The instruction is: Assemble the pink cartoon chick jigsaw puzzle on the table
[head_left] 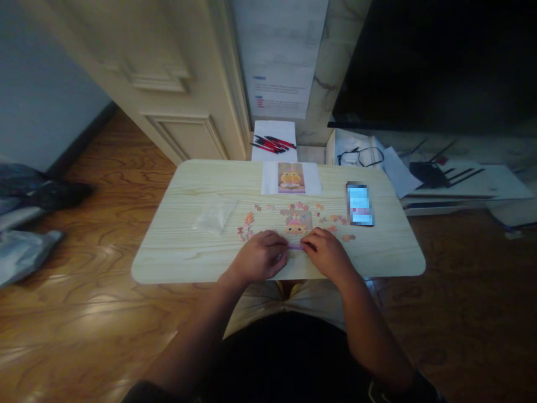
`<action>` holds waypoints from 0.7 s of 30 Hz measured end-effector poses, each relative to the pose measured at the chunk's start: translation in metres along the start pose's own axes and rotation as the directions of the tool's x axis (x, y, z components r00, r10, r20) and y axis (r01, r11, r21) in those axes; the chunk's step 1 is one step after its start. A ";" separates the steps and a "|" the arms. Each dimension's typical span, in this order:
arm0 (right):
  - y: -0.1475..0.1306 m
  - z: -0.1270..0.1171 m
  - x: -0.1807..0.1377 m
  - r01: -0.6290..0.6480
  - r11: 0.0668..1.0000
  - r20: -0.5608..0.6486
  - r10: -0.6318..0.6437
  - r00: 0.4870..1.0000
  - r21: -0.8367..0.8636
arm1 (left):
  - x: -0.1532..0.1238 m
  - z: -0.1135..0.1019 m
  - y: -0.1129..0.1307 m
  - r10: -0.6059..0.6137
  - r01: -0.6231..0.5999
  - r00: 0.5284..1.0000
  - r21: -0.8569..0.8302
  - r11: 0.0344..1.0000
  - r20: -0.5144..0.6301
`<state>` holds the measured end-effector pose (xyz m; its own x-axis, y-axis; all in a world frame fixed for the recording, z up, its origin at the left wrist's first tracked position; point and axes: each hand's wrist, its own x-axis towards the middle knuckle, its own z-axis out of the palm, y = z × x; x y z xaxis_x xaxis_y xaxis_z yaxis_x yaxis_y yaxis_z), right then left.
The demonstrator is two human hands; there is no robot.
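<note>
My left hand (262, 256) and my right hand (327, 253) rest near the table's front edge with fingers closed. Between them lies a narrow purple strip of jigsaw puzzle (296, 246), pinched at either end by my fingertips. Just beyond it sits a partly joined puzzle (297, 224) showing a yellow face with a pink top. Loose puzzle pieces (249, 218) are scattered to its left, and more loose pieces (335, 218) lie on the right. My fingers hide the ends of the strip.
A reference picture (291, 178) on white paper lies at the table's (176, 246) back. A clear plastic bag (216, 215) is at left, a lit phone (359, 204) at right. Behind are red and black pens (273, 144), a white box (356, 148) and a router (432, 174).
</note>
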<state>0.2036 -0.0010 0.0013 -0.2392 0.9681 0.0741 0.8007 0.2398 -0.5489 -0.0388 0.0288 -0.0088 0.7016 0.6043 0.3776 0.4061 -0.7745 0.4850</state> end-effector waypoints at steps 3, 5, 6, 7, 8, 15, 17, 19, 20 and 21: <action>-0.002 -0.002 0.001 0.000 1.000 -0.010 0.000 1.000 0.014 | 0.002 0.003 0.005 -0.005 0.005 1.000 0.010 1.000 -0.003; -0.006 -0.002 0.002 0.025 0.999 -0.028 -0.024 0.999 0.034 | 0.002 0.003 0.007 -0.033 0.034 0.999 0.035 0.999 -0.021; -0.009 -0.001 0.002 0.046 0.998 -0.037 -0.044 0.998 0.046 | 0.002 0.002 0.008 -0.055 0.057 0.998 0.048 0.997 -0.032; -0.011 -0.001 0.003 0.067 0.996 -0.048 -0.064 0.997 0.060 | 0.002 0.000 0.009 -0.070 0.073 0.997 0.057 0.996 -0.043; -0.013 0.000 0.003 0.084 0.994 -0.061 -0.080 0.995 0.071 | 0.002 -0.002 0.009 -0.080 0.083 0.996 0.060 0.995 -0.048; 0.003 -0.021 -0.004 0.065 0.997 -0.215 -0.071 0.974 -0.031 | 0.019 -0.007 0.013 -0.120 0.124 0.990 0.051 0.991 -0.069; 0.022 -0.036 -0.010 0.008 0.997 -0.273 -0.029 0.962 -0.078 | 0.036 0.000 0.017 -0.114 0.118 0.991 0.051 0.992 -0.069; 0.044 -0.053 -0.016 -0.068 0.992 -0.345 0.027 0.938 -0.106 | 0.061 0.011 0.023 -0.107 0.111 0.992 0.064 0.992 -0.059; 0.055 -0.061 -0.018 -0.110 0.987 -0.384 0.058 0.921 -0.114 | 0.076 0.018 0.027 -0.105 0.109 0.993 0.074 0.991 -0.051; 0.067 -0.068 -0.020 -0.148 0.982 -0.416 0.086 0.905 -0.118 | 0.091 0.025 0.030 -0.108 0.111 0.993 0.086 0.990 -0.041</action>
<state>0.2992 0.0004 0.0195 0.0814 0.9269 0.3663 0.8865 0.1006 -0.4516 0.0519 0.0560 0.0207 0.6292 0.6913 0.3553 0.5304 -0.7161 0.4538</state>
